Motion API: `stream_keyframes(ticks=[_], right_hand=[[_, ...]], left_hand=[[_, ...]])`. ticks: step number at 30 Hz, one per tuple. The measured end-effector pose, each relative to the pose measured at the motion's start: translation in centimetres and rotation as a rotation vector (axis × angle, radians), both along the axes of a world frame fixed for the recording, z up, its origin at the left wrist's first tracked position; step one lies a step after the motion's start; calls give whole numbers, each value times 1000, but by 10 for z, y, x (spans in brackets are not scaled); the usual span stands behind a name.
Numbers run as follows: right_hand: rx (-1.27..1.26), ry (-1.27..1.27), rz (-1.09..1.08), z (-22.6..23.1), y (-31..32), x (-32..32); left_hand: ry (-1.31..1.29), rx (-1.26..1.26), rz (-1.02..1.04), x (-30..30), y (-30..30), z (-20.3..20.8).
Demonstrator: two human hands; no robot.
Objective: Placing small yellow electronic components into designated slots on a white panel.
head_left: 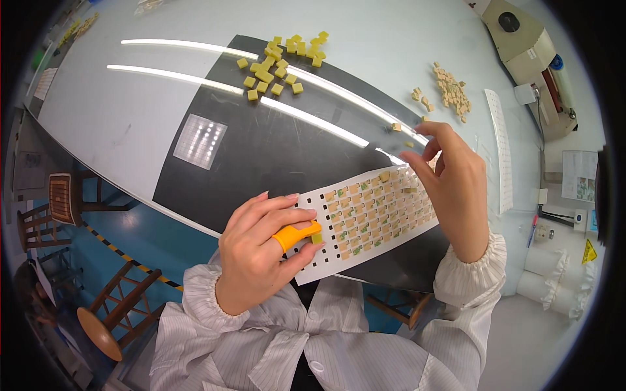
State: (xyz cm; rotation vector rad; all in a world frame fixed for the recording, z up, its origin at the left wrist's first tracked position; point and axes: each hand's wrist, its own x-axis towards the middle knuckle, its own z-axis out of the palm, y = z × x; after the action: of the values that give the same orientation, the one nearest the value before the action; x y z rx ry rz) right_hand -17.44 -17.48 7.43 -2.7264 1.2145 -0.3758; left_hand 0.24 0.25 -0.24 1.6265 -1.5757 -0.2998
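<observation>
My left hand [261,244] rests over the left end of a white sheet [316,270] with black square marks. An orange ring-like finger tool [297,236] sits on one of its fingers. Thumb and fingers close around a small yellow-green cube [317,238] at the tool's tip. Rows of small tan and green pieces [365,215] cover much of the sheet. Above the sheet's far right part, my right hand [450,166] is raised with thumb and index finger apart. Small tan blocks [396,127] lie on the table near its fingertips. Its palm hides part of the sheet.
Yellow cubes [264,75] lie scattered at the far middle of the dark mat [222,156]. A pile of small tan blocks [452,91] is at the far right. Beyond it stand a beige machine [521,45] and another dotted strip [499,150]. Wooden stools [120,303] stand at left.
</observation>
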Motion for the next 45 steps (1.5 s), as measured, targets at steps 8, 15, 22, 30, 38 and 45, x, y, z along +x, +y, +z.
stream_keyframes(ticks=[8,15,22,30,38,45], right_hand=[[-17,-121,417,-37,20,12],[-176,-216,463,-55,-24,6],[-346,-171,211,-49,-72,-4],[61,-327,295,-26,-74,78],[181,-211,505,-31,-76,148],[173,-50,593,-29,-84,159]], left_hand=[[-47,3,18,-2,-1,7],[-15,-3,-3,-2,2,6],[28,-38,-35,1,-3,6],[31,-100,-58,3,-10,-2],[57,-131,-35,2,-11,-6],[69,-132,-43,3,-11,-6]])
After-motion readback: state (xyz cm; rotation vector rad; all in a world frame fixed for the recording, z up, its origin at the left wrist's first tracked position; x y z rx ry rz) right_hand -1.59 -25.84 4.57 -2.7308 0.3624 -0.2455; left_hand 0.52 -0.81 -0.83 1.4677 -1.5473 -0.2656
